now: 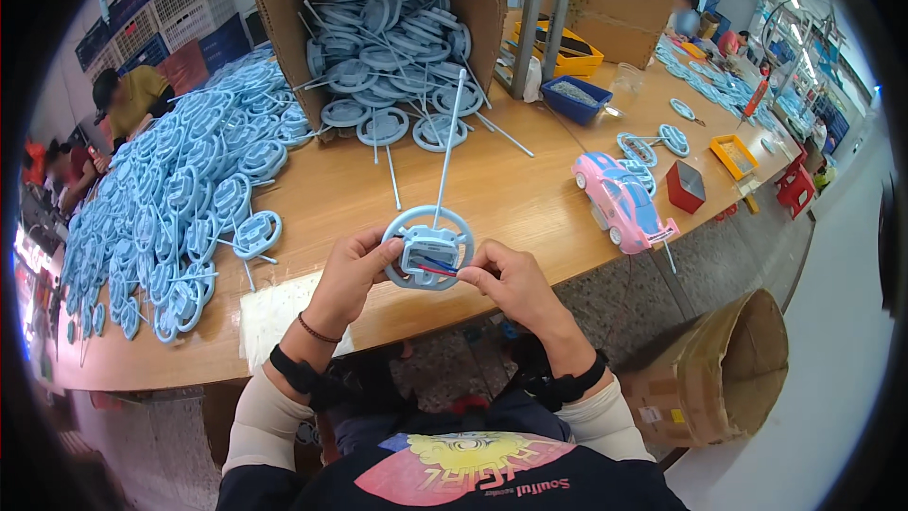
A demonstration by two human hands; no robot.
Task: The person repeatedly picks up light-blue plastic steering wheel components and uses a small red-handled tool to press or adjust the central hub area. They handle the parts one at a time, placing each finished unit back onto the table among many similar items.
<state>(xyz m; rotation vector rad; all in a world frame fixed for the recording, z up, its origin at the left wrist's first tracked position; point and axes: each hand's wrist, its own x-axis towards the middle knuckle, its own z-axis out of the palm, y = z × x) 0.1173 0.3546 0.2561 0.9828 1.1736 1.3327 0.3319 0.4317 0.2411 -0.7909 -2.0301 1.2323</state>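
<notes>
A light blue toy steering wheel (463, 229) with a long thin rod pointing away from me is held above the table's front edge. My left hand (352, 270) grips its left rim, thumb on top. At the wheel's lower right, my right hand (506, 276) has its fingers closed in a pinch on red and blue wires (437, 266), which lie across the wheel's middle housing. The fingertips partly hide the wires' ends. A big cardboard box (284, 47), tipped toward me, holds many similar wheels with rods just beyond.
A large heap of light blue wheels (180, 199) covers the table's left. To the right are a pink toy car (619, 199), a red box (686, 187), a blue tray (574, 99) and a yellow tray (733, 156). A cardboard carton (695, 369) stands on the floor. Other people sit farther off.
</notes>
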